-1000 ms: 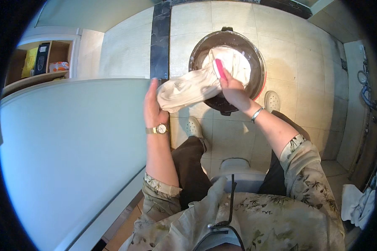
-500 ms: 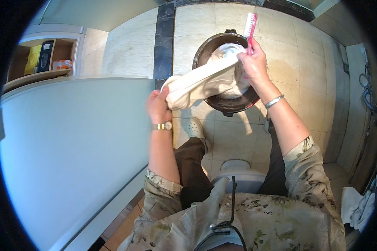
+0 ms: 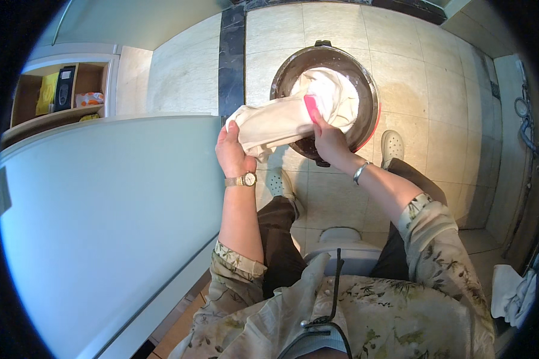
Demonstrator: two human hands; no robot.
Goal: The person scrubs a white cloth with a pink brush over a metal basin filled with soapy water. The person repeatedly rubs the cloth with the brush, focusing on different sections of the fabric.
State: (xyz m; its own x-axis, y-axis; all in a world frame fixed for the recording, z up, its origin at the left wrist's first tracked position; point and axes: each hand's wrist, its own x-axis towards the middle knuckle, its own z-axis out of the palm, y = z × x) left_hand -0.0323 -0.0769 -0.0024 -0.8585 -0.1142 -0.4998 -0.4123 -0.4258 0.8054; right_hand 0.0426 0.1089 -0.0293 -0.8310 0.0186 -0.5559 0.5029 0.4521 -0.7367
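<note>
A cream cloth garment (image 3: pixel 275 122) stretches from my left hand (image 3: pixel 232 149) into a dark round basin (image 3: pixel 370 99) on the floor. My left hand is closed on its near left end. In my right hand (image 3: pixel 334 142) is a pink scrub brush (image 3: pixel 311 107), its bristles turned down onto the cloth and hidden. The far part of the cloth lies bunched and pale inside the basin, near whitish suds or wet fabric.
A frosted panel (image 3: pixel 114 221) fills the left side, close to my left forearm. Behind it stands an open wooden shelf (image 3: pixel 81 96) with packets. My shoes (image 3: pixel 392 146) flank the basin on the tiled floor. White cloth (image 3: pixel 512 293) hangs at the lower right.
My right hand has come down and left from above the basin. The brush, upright with its bristles showing before, now lies against the cloth. The left hand has barely moved.
</note>
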